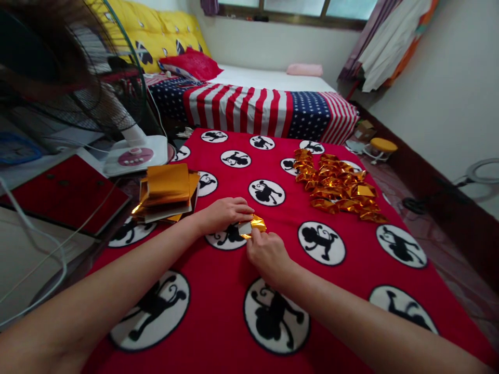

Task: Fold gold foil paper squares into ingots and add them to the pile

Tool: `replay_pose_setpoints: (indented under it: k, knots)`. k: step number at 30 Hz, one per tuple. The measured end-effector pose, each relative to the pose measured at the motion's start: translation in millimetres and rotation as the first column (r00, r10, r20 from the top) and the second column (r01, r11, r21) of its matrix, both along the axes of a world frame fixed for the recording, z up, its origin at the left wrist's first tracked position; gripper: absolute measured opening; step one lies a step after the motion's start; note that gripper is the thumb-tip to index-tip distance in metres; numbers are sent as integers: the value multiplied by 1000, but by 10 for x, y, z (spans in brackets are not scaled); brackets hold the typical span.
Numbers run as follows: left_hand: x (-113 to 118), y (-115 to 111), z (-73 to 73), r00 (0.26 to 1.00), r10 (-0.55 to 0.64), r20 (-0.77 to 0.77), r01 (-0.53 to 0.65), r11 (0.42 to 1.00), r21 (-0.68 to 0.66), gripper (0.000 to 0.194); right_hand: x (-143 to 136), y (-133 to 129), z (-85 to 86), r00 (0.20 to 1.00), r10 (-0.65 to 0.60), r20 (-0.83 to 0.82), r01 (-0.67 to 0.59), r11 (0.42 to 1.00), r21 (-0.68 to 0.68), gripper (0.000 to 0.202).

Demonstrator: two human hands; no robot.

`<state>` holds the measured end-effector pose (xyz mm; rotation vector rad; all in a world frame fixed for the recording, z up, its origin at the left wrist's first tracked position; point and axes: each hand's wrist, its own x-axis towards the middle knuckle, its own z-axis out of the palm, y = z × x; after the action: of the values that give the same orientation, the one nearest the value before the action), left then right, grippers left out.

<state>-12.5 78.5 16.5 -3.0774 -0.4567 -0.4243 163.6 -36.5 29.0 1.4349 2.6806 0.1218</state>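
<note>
Hands (227,212) on foil pc (258,224) | foil stk (168,182), fan (134,134) L | folded pcs (331,179) R

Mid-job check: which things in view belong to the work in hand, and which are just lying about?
Likely part of the job:
gold piece at the left hand and right hand
stack of gold sheets
folded gold pieces
red monkey-print cloth beneath

Seemingly just lying about:
fan
red pillow
yellow-topped stool

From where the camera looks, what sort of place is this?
Most likely a bedroom in a home: there is a bed with a red pillow, and an electric fan at the picture's left.
</note>
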Motion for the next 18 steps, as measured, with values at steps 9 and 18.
replay_pose_setpoints:
  k: [9, 18]
  knots:
    - [132, -345, 55, 993, 105, -57, -106, 994, -16, 19, 796, 194, -220, 940, 228, -253, -145, 939, 311, 17]
    - [142, -497, -76, 980, 162, 115, -145, 979, -146, 21, 779, 82, -329, 847, 123, -518, 6, 971, 240, 15]
